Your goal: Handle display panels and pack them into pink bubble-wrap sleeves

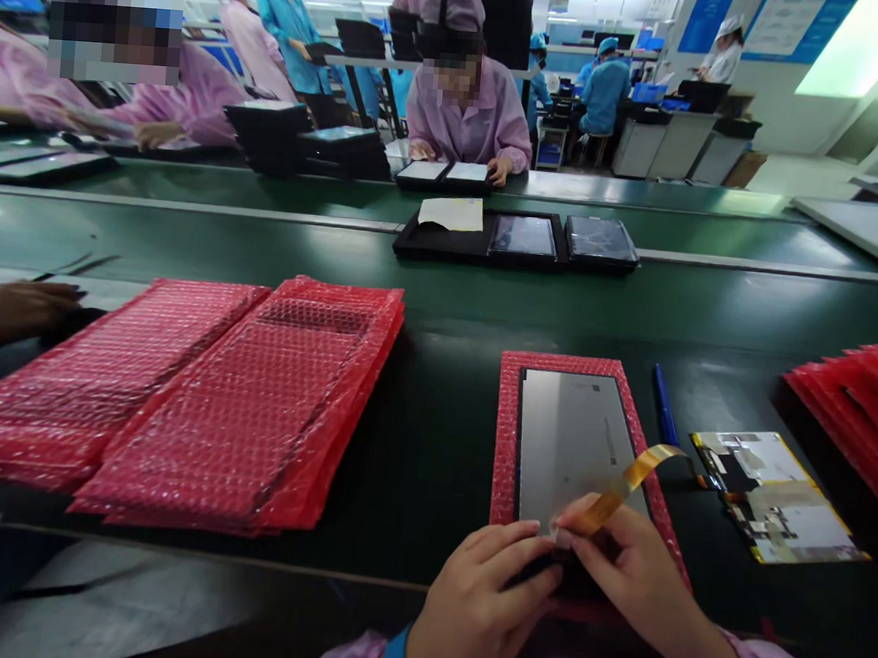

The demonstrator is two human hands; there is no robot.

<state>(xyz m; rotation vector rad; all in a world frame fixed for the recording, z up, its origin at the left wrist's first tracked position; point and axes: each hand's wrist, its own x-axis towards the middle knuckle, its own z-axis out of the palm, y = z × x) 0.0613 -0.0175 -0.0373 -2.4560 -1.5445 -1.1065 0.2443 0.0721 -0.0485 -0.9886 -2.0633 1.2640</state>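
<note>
Factory bench (pixel 438 439), unmarked display panel (pixel 570 443)

It was an electronics assembly factory floor. A long green conveyor belt (pixel 189 251) ran across from nine to three o'clock, carrying black trays (pixel 520 239) of display panels at twelve. Workers in pink smocks and caps (pixel 466 100) sat along its far side, with others in blue (pixel 604 85) at benches towards one o'clock. Stacks of red bubble-wrap bags (pixel 253 406) lay at ten o'clock on the near worktop, and more (pixel 862 399) at three.
</note>
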